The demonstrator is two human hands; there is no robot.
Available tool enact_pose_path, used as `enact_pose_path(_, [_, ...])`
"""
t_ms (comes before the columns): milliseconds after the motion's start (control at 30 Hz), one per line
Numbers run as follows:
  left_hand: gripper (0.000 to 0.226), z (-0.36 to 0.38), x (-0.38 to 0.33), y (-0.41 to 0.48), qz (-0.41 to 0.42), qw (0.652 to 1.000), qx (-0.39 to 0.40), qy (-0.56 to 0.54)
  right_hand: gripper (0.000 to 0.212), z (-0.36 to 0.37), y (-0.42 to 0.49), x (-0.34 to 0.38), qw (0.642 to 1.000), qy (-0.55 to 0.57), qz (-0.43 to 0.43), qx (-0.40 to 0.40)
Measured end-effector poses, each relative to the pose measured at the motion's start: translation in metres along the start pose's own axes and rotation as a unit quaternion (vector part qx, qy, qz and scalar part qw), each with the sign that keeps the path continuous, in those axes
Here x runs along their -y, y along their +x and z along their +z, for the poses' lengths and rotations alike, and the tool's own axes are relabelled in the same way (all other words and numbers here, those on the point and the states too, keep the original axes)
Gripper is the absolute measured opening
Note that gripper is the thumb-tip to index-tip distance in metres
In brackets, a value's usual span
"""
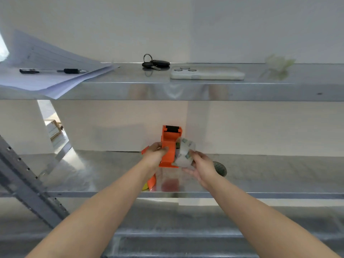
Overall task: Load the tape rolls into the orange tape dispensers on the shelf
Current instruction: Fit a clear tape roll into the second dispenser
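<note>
Papers (46, 71) with a pen (54, 71) lay at ten o'clock on the upper shelf (186, 91), keys (155, 63) and a phone (206, 73) toward twelve. Your left hand (155, 152) was clamped around the orange dispenser (169, 146), held above the middle shelf (279, 175). At its three o'clock, your right hand (202, 167) pinched the clear tape roll (184, 152), touching the dispenser's side. Another roll (220, 168) lay at four o'clock.

The left hand (155, 154) is hiding part of the orange dispenser (169, 146); the tape roll (184, 154) is showing blurred, its print unreadable.
</note>
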State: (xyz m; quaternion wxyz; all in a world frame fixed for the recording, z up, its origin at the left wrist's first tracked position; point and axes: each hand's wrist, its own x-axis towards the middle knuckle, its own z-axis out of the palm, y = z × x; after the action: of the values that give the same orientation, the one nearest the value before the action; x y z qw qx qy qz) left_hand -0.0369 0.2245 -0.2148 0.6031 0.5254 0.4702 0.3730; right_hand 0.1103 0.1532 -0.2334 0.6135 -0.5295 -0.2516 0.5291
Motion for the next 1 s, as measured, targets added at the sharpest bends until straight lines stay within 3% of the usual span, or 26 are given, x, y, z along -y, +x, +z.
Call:
enact_pose_path(100, [0.026, 0.011, 0.002, -0.002, 0.003, 0.999, 0.030, 0.023, 0.012, 0.007, -0.007, 0.003, 0.998, -0.057, -0.019, 0.024])
enact_pose_path(233, [0.026, 0.017, 0.001, -0.006, -0.014, 0.999, 0.016, -0.041, 0.005, 0.013, -0.013, 0.005, 0.993, -0.105, -0.039, 0.041])
enact_pose_path(467, [0.029, 0.017, 0.001, -0.015, 0.014, 0.998, 0.051, 0.016, 0.025, 0.023, -0.019, 0.004, 0.961, -0.249, -0.109, 0.055])
enact_pose_path(567, [0.037, 0.016, -0.001, -0.016, 0.017, 0.999, 0.043, 0.017, 0.024, 0.022, -0.020, 0.004, 0.912, -0.362, -0.185, 0.050])
enact_pose_path(633, [0.031, 0.017, -0.002, -0.016, 0.024, 0.999, 0.036, 0.030, 0.026, 0.019, -0.018, 0.006, 0.846, -0.478, -0.235, -0.010])
enact_pose_path(700, [0.027, 0.020, -0.002, -0.017, 0.030, 0.997, 0.031, 0.059, 0.031, 0.019, -0.016, 0.009, 0.819, -0.492, -0.287, -0.066])
enact_pose_path(833, [0.032, 0.024, 0.000, -0.017, 0.055, 0.992, 0.028, 0.108, 0.047, 0.030, -0.006, 0.021, 0.833, -0.445, -0.329, -0.025])
enact_pose_path(933, [0.026, 0.020, 0.000, -0.017, 0.069, 0.992, 0.029, 0.098, 0.064, 0.031, 0.002, 0.028, 0.872, -0.401, -0.275, -0.058])
enact_pose_path(1000, [0.026, 0.017, -0.001, -0.018, 0.078, 0.992, 0.032, 0.097, 0.055, 0.030, 0.004, 0.031, 0.899, -0.378, -0.218, -0.041])
